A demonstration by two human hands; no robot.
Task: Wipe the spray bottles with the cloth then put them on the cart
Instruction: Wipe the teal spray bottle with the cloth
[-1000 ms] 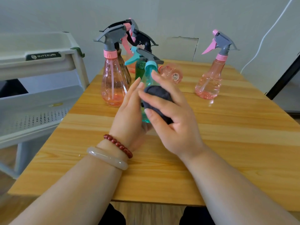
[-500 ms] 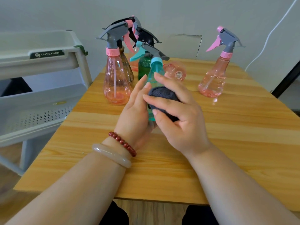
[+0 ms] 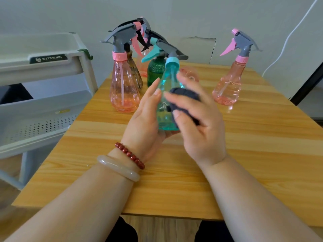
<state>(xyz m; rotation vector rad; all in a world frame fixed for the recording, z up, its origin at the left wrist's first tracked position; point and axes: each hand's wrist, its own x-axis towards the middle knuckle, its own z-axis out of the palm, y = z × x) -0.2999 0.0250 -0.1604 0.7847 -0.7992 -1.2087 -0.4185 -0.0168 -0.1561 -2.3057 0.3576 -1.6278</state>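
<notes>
Since half a second ago the right hand (image 3: 197,126) has slid the dark cloth (image 3: 185,95) toward the right flank of the teal spray bottle (image 3: 166,103), baring more of its translucent plastic cone. The bottle is held just above the wood-grain counter (image 3: 253,154), in front of the other spray bottles (image 3: 125,88) and right of the grey cart (image 3: 52,67). The left hand (image 3: 146,119) grips the bottle from the left, fingers stretched up its side, while the right, motion-blurred, clutches the soft bunched cloth against it.

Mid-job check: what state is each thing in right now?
teal spray bottle: upright, held in left hand.
cloth: bunched in right hand, pressed against the teal spray bottle.
front pink bottle: standing on table.
right pink bottle: standing on table.
green bottle: standing, behind the teal one.
cart: no bottle visible on it.
</notes>
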